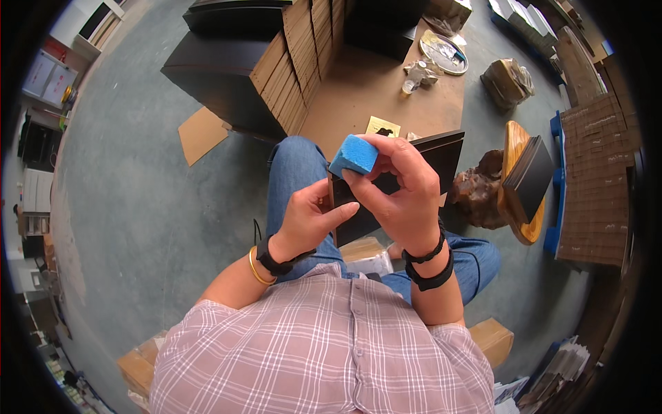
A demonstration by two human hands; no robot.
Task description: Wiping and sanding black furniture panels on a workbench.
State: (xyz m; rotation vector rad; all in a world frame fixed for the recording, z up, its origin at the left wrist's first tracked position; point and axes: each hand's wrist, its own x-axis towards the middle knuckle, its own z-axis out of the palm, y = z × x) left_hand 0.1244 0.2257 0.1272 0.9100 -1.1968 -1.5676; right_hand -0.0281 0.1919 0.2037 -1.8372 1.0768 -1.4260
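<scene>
A blue sponge block (355,154) is pinched between the thumb and fingers of my right hand (403,181). It sits at the upper left edge of a dark flat panel (441,157), which stands tilted over my lap; I cannot tell whether the two touch. My left hand (310,217) grips the panel's left edge, thumb on the near face and fingers behind it. Both hands hide parts of the panel. Just beyond the sponge, a small yellow card with a dark figure (383,127) lies on the brown work surface.
Tall stacks of dark panels with brown edges (279,72) rise at the far left of the brown surface (352,90). A clear bottle (412,81) and a round tray (443,54) stand farther back. Right, a wooden stool (518,179) bears dark panels (529,178). A cardboard piece (203,135) lies on the floor.
</scene>
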